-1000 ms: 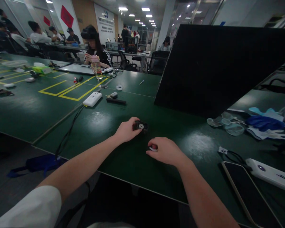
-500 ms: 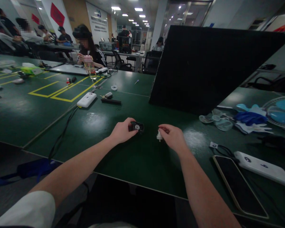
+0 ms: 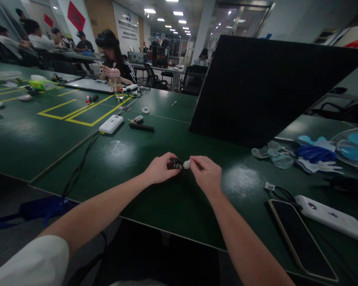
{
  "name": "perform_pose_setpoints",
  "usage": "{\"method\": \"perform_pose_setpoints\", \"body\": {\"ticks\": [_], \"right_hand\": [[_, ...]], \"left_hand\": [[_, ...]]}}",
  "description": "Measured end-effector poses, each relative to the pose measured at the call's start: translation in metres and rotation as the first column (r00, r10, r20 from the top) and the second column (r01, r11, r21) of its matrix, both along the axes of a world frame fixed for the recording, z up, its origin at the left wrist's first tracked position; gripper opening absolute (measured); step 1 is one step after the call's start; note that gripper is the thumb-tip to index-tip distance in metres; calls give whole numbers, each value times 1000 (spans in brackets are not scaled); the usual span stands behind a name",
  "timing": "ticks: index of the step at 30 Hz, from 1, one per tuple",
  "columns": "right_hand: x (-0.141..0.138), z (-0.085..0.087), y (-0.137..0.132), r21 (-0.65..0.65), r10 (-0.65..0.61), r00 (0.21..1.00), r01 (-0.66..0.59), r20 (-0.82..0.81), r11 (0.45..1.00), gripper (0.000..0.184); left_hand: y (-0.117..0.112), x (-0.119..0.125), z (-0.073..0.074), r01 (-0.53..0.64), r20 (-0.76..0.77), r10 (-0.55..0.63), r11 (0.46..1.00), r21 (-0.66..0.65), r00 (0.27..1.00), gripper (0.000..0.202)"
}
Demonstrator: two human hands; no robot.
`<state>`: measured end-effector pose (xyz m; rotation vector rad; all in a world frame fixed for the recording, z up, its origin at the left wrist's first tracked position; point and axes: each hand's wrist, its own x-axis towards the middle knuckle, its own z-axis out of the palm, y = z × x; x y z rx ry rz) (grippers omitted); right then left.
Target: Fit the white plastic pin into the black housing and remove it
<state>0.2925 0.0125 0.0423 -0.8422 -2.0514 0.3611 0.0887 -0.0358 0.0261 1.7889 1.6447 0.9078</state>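
Note:
My left hand [image 3: 158, 169] pinches a small black part [image 3: 176, 163] with a pale round centre, held just above the dark green table [image 3: 155, 206]. My right hand [image 3: 206, 173] grips a small white piece [image 3: 186, 163] between thumb and fingers. The white piece sits right against the black part's right side. Both hands meet in the middle of the table, close to its near edge.
A big black panel [image 3: 268, 87] leans behind the hands. At the right lie a phone [image 3: 301, 238], a white power bank [image 3: 331, 216], blue gloves [image 3: 316, 153] and clear discs [image 3: 271, 153]. Another white power bank [image 3: 111, 124] with a cable lies at the left. People sit at far tables.
My right hand lifted the white piece off the table near the front edge and carried it left to the black part. My left hand stayed put with the black part.

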Motion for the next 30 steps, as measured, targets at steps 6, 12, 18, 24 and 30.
{"method": "perform_pose_setpoints", "body": {"ticks": [6, 12, 18, 24, 30], "right_hand": [[-1, 3, -2, 39, 57, 997, -59, 49, 997, 19], [6, 1, 0, -105, 52, 996, -44, 76, 993, 13], [9, -5, 1, -291, 78, 995, -91, -56, 953, 28], [36, -12, 37, -654, -296, 783, -179, -547, 735, 80], [71, -22, 65, -751, -477, 658, -214, -583, 624, 94]], "left_hand": [[-1, 2, 0, 0, 83, 1, 1000, -13, 997, 47], [-2, 0, -1, 35, 109, -30, 998, -52, 994, 48], [0, 2, -2, 53, 88, -48, 997, -57, 995, 47], [1, -4, -3, 31, 102, -22, 995, -94, 995, 49], [2, -8, -8, 31, 97, -21, 995, -99, 995, 50]]}}
